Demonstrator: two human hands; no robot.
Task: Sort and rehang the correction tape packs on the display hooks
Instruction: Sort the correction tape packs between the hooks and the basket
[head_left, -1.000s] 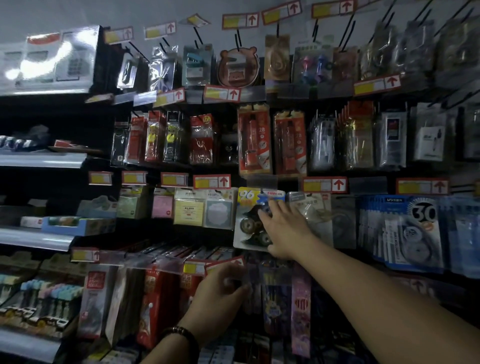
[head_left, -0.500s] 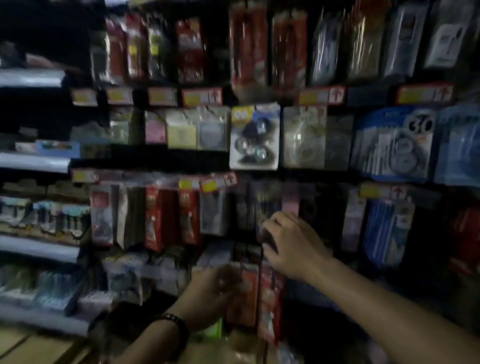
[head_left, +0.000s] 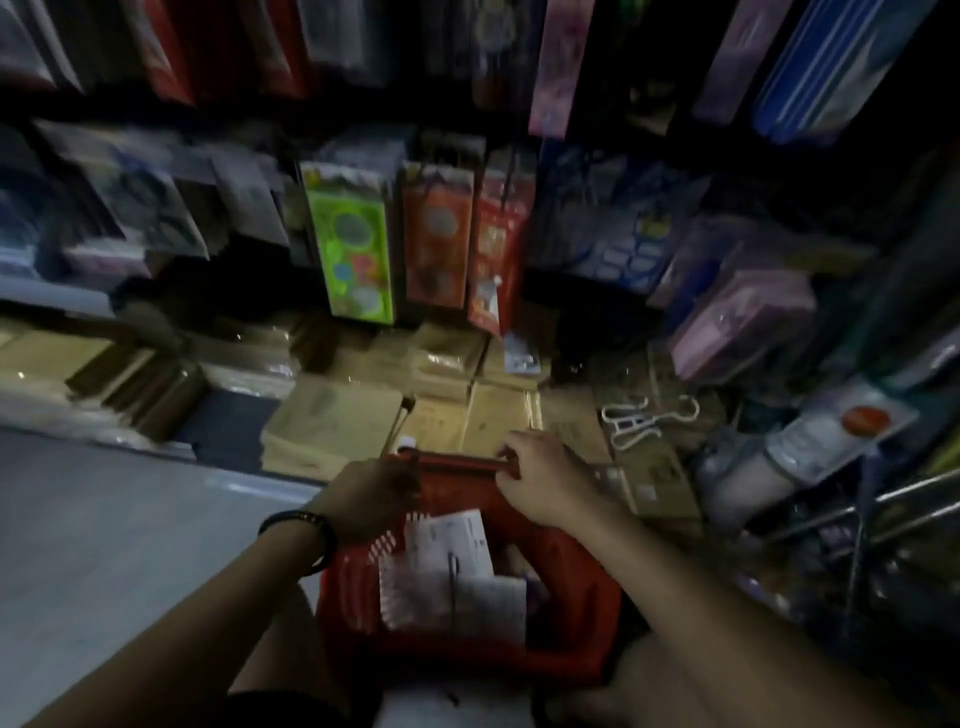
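A red basket (head_left: 566, 587) holds white packs (head_left: 447, 556), too blurred to read. The right hand (head_left: 540, 478) curls its fingers over the basket's far rim. The left hand (head_left: 371, 493) lies at that rim too, its grip too dark to tell.

The bottom shelf (head_left: 156, 449) held wrapped stacks of brown packs (head_left: 332, 421), with white hooks (head_left: 631, 421) lying on those at the right, and a red basket (head_left: 566, 603) of white packs (head_left: 447, 545) sat before it.
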